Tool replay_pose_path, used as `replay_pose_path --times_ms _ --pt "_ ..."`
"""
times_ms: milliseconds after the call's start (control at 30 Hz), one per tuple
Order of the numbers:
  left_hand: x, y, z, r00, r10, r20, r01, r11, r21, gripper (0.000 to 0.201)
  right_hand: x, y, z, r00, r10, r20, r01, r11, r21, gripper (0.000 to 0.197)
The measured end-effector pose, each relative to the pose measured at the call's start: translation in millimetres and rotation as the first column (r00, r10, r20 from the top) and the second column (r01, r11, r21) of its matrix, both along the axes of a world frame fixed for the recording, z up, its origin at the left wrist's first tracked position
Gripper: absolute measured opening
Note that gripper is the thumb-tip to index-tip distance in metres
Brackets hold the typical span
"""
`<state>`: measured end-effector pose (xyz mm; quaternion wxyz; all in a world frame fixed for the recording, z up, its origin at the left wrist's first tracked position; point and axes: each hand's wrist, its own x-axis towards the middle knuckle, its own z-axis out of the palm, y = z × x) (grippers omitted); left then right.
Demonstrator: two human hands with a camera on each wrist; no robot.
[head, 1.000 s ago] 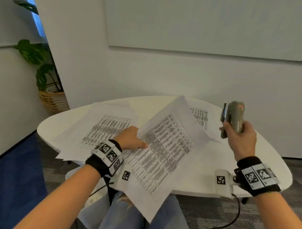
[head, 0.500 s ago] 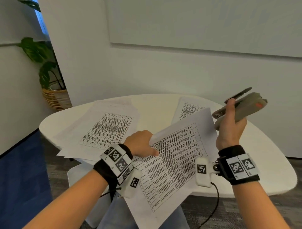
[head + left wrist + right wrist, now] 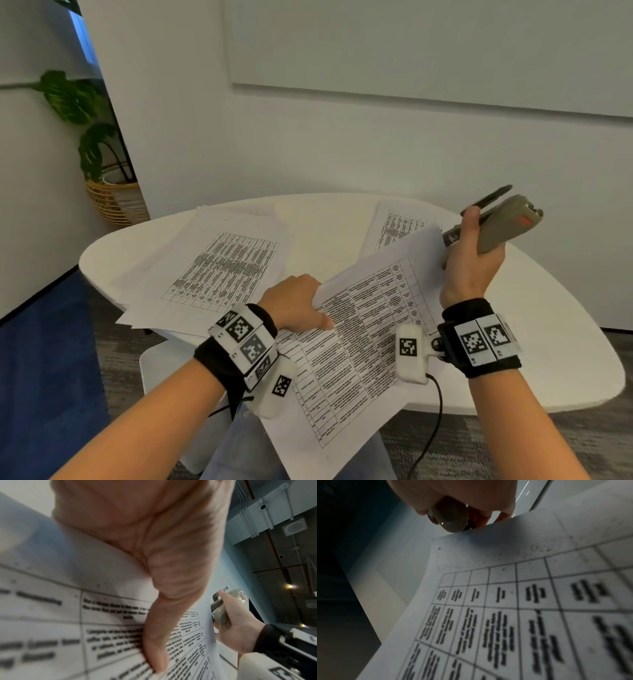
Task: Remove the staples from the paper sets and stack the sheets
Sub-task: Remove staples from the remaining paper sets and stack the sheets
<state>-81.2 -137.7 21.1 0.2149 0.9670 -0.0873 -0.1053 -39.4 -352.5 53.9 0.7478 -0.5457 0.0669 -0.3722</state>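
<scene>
- Your left hand (image 3: 296, 301) pinches the paper set (image 3: 363, 346) along its left edge, thumb pressed on the printed table and fingers hidden beneath.
- The paper set is raised off the surface (image 3: 534, 342), tilted, spanning the gap between your two hands; its near corner hangs past the surface edge over your lap.
- Your right hand (image 3: 474, 270) is wrapped around the grey staple remover (image 3: 503, 226), held above the surface, with its lower end just beside the set's far right corner.
- A stack of loose sheets (image 3: 219, 270) lies flat beyond your left hand.
- Another printed sheet (image 3: 400, 222) lies beyond the held set, left of your right hand.
</scene>
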Motion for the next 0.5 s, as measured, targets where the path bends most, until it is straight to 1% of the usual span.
replay_pose_path --times_ms 33,100,133,167,200,267,300,367,500 --pt "0 1 -1 1.000 -0.002 0.000 0.002 1.000 -0.004 0.035 1 0 1 0.999 -0.031 -0.006 0.031 1.000 0.000 0.018" --pt "-1 2 -3 1.000 -0.001 -0.002 0.001 1.000 -0.015 0.035 2 1 0 0.996 -0.093 -0.012 0.093 0.996 -0.005 0.045" --pt "-1 2 -3 1.000 0.004 -0.002 -0.004 1.000 -0.020 0.032 3 1 -1 0.994 -0.106 -0.009 0.106 0.994 -0.011 0.056" --pt "0 3 -3 1.000 0.010 -0.003 -0.010 1.000 -0.027 0.030 4 2 -3 0.996 -0.094 -0.006 0.094 0.995 -0.015 0.056" --pt "0 3 -2 1.000 0.015 -0.002 -0.015 0.999 -0.033 0.030 4 3 -5 0.998 -0.067 -0.016 0.067 0.998 -0.016 0.046" --pt "1 3 -2 1.000 0.016 0.003 -0.016 0.999 -0.038 0.030 4 5 -7 0.998 -0.034 -0.054 0.033 0.999 -0.017 0.019" --pt "1 3 -1 1.000 0.012 0.008 -0.012 0.999 -0.034 0.030 5 6 -9 0.998 -0.027 -0.064 0.026 0.999 -0.022 0.012" --pt "1 3 1 1.000 0.004 0.014 -0.004 1.000 -0.011 0.030 6 8 -9 0.998 0.009 -0.067 -0.009 1.000 -0.003 0.012" --pt "0 3 -1 1.000 -0.018 -0.009 0.018 1.000 0.026 0.031 11 11 -1 0.994 0.084 -0.076 -0.078 0.994 0.071 0.033"
